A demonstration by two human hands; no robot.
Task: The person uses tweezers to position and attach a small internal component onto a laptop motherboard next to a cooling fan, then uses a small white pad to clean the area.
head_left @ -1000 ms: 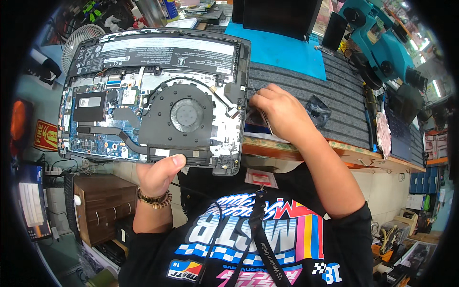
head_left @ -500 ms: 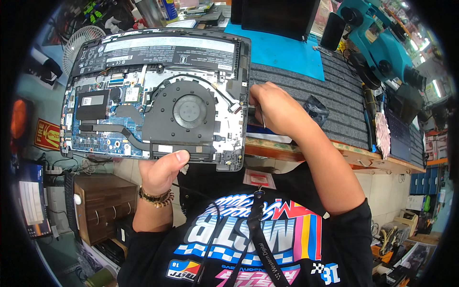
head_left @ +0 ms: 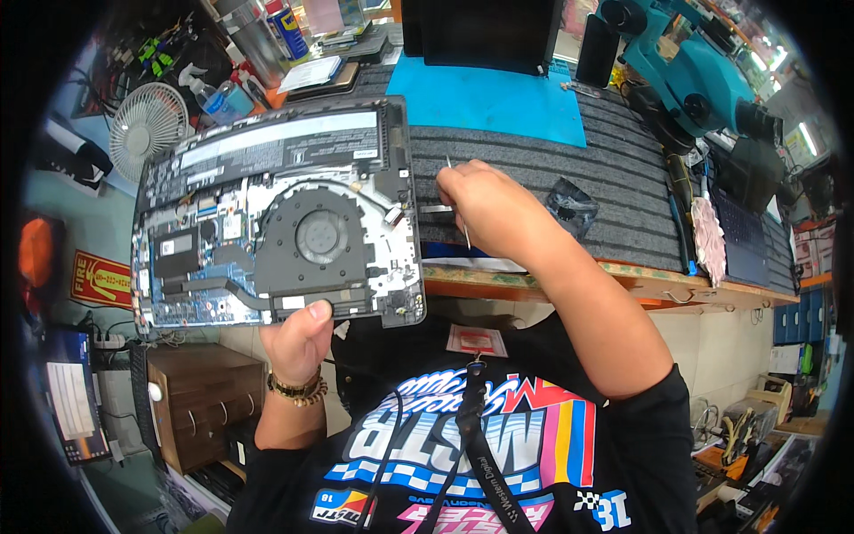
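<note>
My left hand (head_left: pixel 299 343) grips the lower edge of an opened laptop base (head_left: pixel 405 267), thumb on top, and holds it tilted above the bench's front edge. Its inside faces up: a round black fan (head_left: pixel 322 233), a long black battery (head_left: pixel 294 142), a blue circuit board (head_left: pixel 191 303) and a copper-grey heat pipe (head_left: pixel 218 285). Just right of the base, my right hand (head_left: pixel 494 205) is closed around a thin pointed metal tool (head_left: pixel 466 233). A short flat silvery piece (head_left: pixel 436 209) runs from those fingers toward the laptop's side edge; whether it touches is unclear.
A blue mat (head_left: pixel 489 107) and a grey striped cloth (head_left: pixel 623 196) cover the bench. A teal microscope (head_left: pixel 694 84) stands at right, beside a pink cloth (head_left: pixel 705 231). A dark plastic pouch (head_left: pixel 571 206) lies beyond my right wrist. A white fan (head_left: pixel 147 125) and spray bottle (head_left: pixel 200 93) stand left.
The laptop base has shifted left and slightly down in the picture, tilting more. My right hand has moved a little away from its side edge, showing the silvery piece between.
</note>
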